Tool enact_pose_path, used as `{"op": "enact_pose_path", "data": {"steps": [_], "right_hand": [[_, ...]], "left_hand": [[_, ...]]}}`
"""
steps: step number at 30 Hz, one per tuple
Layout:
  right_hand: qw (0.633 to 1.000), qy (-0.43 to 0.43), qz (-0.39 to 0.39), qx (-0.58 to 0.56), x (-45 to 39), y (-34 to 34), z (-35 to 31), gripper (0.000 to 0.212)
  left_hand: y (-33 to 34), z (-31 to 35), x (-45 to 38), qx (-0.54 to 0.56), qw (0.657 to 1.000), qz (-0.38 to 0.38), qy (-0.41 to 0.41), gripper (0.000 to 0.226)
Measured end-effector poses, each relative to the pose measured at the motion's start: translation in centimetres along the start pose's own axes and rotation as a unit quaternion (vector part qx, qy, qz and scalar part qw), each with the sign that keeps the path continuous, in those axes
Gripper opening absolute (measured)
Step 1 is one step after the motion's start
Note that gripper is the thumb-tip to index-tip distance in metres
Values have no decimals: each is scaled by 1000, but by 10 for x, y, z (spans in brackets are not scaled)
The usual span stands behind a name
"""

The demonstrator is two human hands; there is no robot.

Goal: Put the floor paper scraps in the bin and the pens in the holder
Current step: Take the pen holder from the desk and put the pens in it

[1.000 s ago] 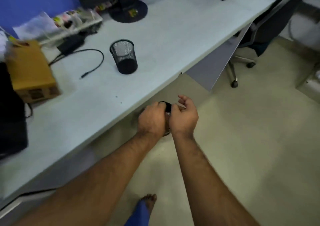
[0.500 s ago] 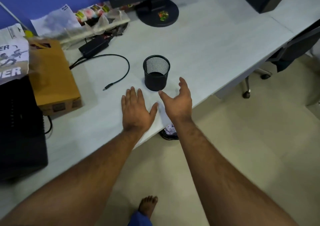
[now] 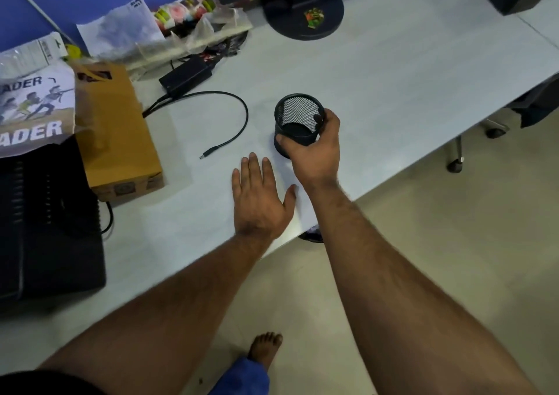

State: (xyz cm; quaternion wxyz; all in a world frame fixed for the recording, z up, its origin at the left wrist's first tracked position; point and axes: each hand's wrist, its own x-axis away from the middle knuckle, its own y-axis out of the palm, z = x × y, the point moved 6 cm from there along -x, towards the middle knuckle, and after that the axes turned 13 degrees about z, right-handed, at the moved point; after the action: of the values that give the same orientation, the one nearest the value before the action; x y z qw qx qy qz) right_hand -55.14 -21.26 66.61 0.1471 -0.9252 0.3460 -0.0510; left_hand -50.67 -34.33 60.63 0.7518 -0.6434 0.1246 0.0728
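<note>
On the one grey table point(image 3: 393, 70) we see our left grip point(image 3: 260, 196) resting flat with fingers straight, and our right grip point(image 3: 314, 149) curled around the single black mesh holder point(image 3: 298, 113), which stands upright.

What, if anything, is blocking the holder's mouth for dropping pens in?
Only the right hand itself: it holds the mesh holder by the rim, thumb and fingers hooked over the edge. The inside looks empty. The left hand rests flat on the desk, apart.
</note>
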Motion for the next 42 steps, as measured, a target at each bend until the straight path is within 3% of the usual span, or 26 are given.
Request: {"op": "enact_pose_path", "data": {"steps": [4,7,13,17,20,27,34,39,42], "right_hand": [[1000,4,29,-7,16,-28,1,81],[999,24,48,4,43,-70,5,91],[977,76,193,43,86,-184,42,83],[950,125,274,80,134,-283,94,91],[926,187,317,79,186,-348,140,92],[836,326,438,44,332,-459,252,92],[769,403,493,61,453,-538,389,86],[671,468,572,62,518,-570,540,86],[652,474,587,78,534,-569,633,86]], "left_hand": [[-2,2,0,3,1000,-16,23,75],[-17,15,5,51,995,-4,88,55],[-44,101,60,214,957,-22,193,42],[-47,160,124,222,939,-71,253,26],[-37,196,190,239,926,-124,265,31],[-8,264,374,272,884,-324,200,33],[76,318,531,226,854,-422,203,23],[198,355,646,186,815,-481,265,15],[280,368,707,162,795,-497,309,15]]}}
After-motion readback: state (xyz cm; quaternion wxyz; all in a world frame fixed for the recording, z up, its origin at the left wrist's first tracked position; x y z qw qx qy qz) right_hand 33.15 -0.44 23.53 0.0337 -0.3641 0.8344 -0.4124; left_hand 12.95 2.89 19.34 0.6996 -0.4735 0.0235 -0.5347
